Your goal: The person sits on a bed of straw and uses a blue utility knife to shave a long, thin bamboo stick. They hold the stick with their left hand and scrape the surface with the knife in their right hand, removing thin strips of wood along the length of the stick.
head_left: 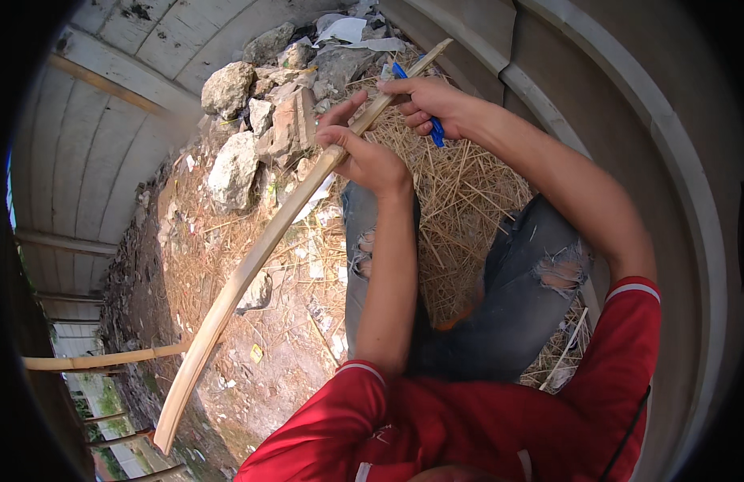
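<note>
Pale bamboo strip [267, 243] is resting in left hand [372, 163], thumb over top; right hand [433, 103], touching it, is gripping slim blue tool [437, 132]; steady support should be helping.

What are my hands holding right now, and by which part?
The left hand holds a long wooden strip beyond its middle, toward its upper end. The right hand , at the strip nearer that end, grips a slim blue object around its middle.

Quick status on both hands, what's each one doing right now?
Left hand: closed around the wooden strip.
Right hand: closed on a slim blue object, fingertips at the strip.
</note>
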Tool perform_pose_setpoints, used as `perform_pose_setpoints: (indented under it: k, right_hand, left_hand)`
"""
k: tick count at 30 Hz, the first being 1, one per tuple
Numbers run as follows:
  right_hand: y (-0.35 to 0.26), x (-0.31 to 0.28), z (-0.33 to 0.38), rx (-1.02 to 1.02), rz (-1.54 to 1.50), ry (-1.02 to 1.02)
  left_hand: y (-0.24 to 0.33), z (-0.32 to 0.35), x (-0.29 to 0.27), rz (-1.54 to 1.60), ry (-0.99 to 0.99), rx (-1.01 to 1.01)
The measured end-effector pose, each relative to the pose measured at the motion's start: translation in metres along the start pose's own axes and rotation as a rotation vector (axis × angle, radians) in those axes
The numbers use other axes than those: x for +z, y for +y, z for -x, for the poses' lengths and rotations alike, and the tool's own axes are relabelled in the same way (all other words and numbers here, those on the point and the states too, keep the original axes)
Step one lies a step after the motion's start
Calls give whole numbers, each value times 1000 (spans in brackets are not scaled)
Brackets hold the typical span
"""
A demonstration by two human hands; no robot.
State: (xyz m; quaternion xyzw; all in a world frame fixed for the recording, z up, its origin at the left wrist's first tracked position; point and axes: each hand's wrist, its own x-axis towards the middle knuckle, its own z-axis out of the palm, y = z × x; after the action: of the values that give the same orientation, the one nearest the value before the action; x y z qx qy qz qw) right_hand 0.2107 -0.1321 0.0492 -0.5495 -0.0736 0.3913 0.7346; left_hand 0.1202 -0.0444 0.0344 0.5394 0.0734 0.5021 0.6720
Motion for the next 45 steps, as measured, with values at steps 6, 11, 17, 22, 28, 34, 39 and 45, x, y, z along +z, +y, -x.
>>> perform_pose_setpoints:
  k: [6,11,17,22,28,34,39,45]
  right_hand:
    - [10,-4,-29,-146,170,274]
    - [4,-43,-48,-242,238,139]
    - [-28,-30,-16,-322,240,-116]
    - [-41,-27,17,-346,166,-144]
    - [-40,-52,27,-407,546,106]
    - [-18,-25,47,-398,1359,281]
    - [22,-13,46,-348,1599,198]
    - [43,-2,34,-282,1622,152]
  left_hand:
    - [-18,48,-55,-58,-501,-83]
    - [4,24,-87,427,-632,-829]
    - [9,21,-75,361,-807,-895]
    - [11,23,-68,485,-1046,-808]
    - [3,52,-81,582,-884,-1045]
    - [-25,43,-89,261,-764,-904]
    - [-36,42,-93,290,-704,-968]
    - [-41,39,-98,335,-654,-990]
